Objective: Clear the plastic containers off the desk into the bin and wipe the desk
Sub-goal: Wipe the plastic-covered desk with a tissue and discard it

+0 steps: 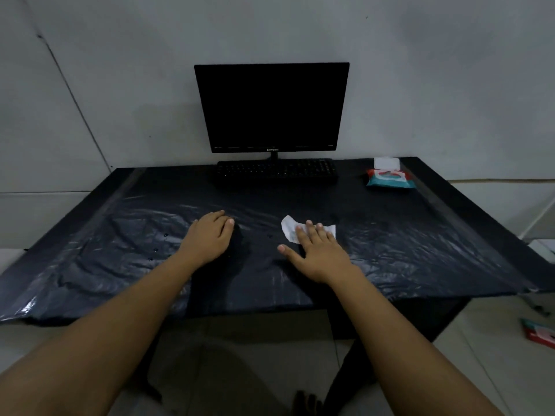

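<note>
Two hands: both are laid on the worktop (450, 205), which is covered with black plastic sheet (120, 250).
Left hand (210, 235): placed palm down, fingers loosely bent, nothing held.
Right hand (318, 250): fingers (310, 232) spread straight, pressed flat on the wipe (289, 229).
Wipe: found at mid-worktop, partly covered by the fingers.
Wipe pack (390, 177): set at the far right, beside the keyboard (276, 171).

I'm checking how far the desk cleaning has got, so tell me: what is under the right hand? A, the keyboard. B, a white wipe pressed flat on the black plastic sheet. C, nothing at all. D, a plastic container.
B: the right hand lies with straight fingers on a white wipe spread on the black plastic sheet, well in front of the keyboard.
</note>
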